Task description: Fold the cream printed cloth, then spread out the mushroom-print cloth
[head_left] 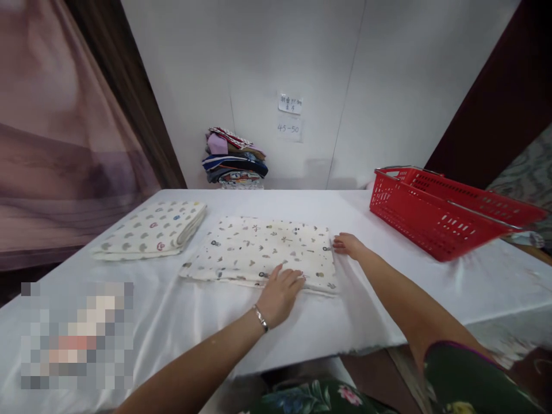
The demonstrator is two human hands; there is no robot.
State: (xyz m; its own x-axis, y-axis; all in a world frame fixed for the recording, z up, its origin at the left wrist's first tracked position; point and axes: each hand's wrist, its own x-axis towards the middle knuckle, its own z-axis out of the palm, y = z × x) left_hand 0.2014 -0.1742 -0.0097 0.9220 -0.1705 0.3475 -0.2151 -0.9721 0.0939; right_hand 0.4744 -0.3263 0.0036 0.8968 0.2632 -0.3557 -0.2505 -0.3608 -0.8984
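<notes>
A folded white cloth (267, 250) with small printed motifs lies flat in the middle of the table. My left hand (282, 294), with a bracelet at its wrist, rests on the cloth's near edge, fingers stretched out and slightly apart. At the right edge of the same cloth is my right hand (348, 245), its fingers extended toward the left and lying against or just beside the fabric. Neither hand grips anything that I can see. To the left, a second folded white cloth (150, 230) with grey mushroom-like prints lies in a thicker bundle.
A white-covered table (207, 333) carries everything. At its back edge stands a stack of folded fabrics (235, 161). A red perforated basket (431, 215) sits at the right. Paper notes (290, 127) hang on the wall. The lower left holds a pixelated patch.
</notes>
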